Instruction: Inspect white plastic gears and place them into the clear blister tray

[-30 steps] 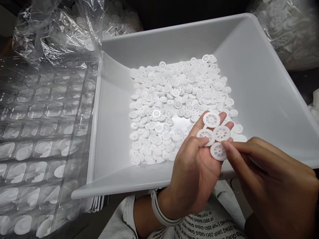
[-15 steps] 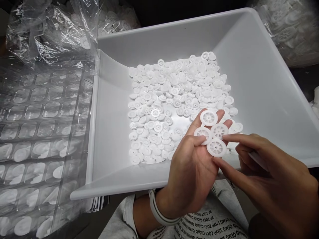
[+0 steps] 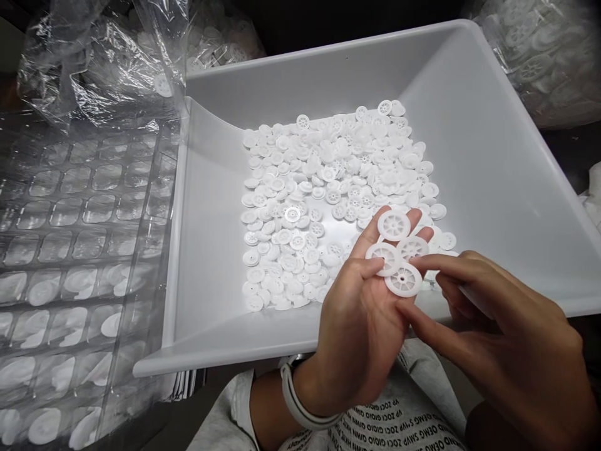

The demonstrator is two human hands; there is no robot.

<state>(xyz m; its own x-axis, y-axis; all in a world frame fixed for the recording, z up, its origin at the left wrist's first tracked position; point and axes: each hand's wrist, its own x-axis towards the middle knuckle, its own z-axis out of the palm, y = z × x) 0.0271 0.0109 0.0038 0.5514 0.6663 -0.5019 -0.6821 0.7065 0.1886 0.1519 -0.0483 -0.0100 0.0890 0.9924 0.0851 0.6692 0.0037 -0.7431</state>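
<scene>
My left hand (image 3: 364,326) is turned palm up over the front of the grey bin (image 3: 474,188). Several small white plastic spoked wheels lie overlapped on its palm and fingers, with the thumb pressed on the left wheel (image 3: 384,259). Another wheel (image 3: 394,225) rests toward the fingertips. My right hand (image 3: 498,332) comes in from the right, its index finger and thumb at the rim of the lowest wheel (image 3: 403,280); its other fingers are curled. Beneath the hands, a spread of like wheels (image 3: 282,241) covers much of the bin floor.
To the left stand clear plastic compartment trays (image 3: 75,207), some pockets holding white pieces. Clear bags of white parts sit behind at the upper left (image 3: 107,56) and upper right (image 3: 539,50). The bin's raised front rim (image 3: 225,357) runs below my left wrist.
My right hand has shifted slightly left, and the lowest wheel has slid a little left on my palm with it. My left hand stays nearly in place.
</scene>
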